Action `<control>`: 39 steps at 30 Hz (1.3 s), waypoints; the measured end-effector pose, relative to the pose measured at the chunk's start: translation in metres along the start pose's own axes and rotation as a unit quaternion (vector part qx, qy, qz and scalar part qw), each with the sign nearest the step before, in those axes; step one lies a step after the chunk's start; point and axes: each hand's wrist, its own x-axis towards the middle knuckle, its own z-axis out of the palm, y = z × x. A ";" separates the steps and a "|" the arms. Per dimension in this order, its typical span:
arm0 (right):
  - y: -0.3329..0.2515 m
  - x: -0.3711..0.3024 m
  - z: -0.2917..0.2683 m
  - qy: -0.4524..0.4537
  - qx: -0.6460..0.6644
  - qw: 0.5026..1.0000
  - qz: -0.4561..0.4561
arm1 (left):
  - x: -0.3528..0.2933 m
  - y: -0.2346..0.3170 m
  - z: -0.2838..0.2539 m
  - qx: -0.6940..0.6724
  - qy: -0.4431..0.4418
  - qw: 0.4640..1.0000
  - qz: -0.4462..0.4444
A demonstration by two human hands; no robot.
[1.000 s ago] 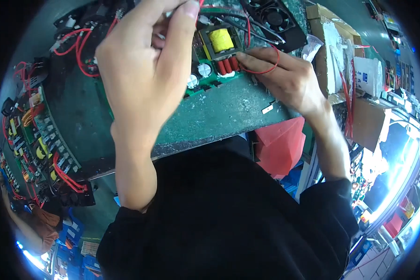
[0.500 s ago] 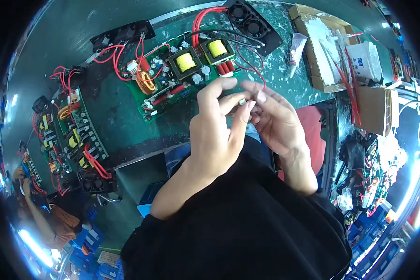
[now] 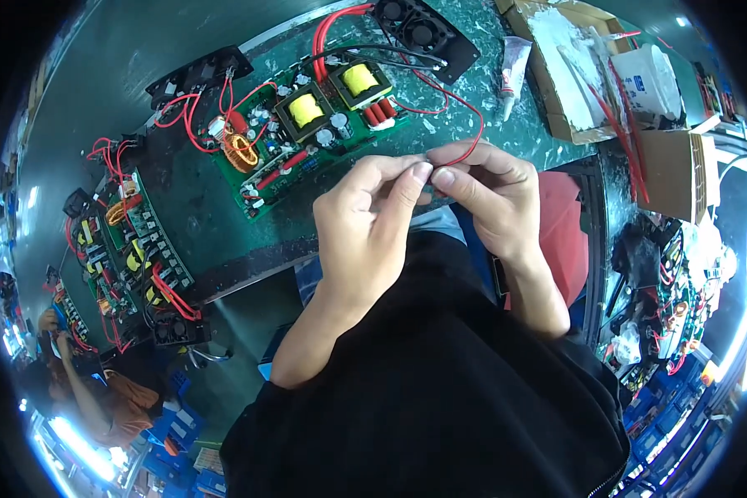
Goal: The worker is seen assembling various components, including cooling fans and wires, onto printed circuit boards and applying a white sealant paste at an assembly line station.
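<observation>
In front of my body, my left hand [image 3: 363, 224] and my right hand [image 3: 500, 203] meet with their fingertips touching. The thumb and forefinger of the right pinch the end of a thin red wire [image 3: 480, 124], which loops back to the twin-fan panel [image 3: 423, 35]. My left thumb and forefinger are pressed together; the small pale piece seen there a moment earlier is hidden behind the fingertips. Just beyond my hands lies a green circuit board [image 3: 253, 207] with two yellow-wound transformers [image 3: 305, 109], a copper coil [image 3: 241, 154] and several capacitors.
At the far right stand a cardboard box [image 3: 563, 124] smeared with white paste, a white tub [image 3: 649, 81] and a paste tube [image 3: 513, 76]. More wired boards [image 3: 145, 228] line the bench on the left. A co-worker [image 3: 112, 407] is at lower left.
My hands have come together, and my right fingers now pinch the red wire. The pale piece at my left fingertips has gone out of sight. The bench has shifted slightly up and left in view.
</observation>
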 end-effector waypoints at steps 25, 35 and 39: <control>0.002 0.026 -0.029 0.135 -0.248 0.953 -0.108 | 0.102 0.003 -0.005 0.573 -0.017 0.695 0.434; 0.010 0.093 -0.025 -0.145 -0.497 0.779 -0.353 | 0.129 0.025 -0.038 0.464 -0.133 0.829 0.284; 0.011 0.103 -0.025 -0.200 -0.550 0.707 -0.397 | 0.127 0.038 -0.039 0.408 -0.133 0.852 0.299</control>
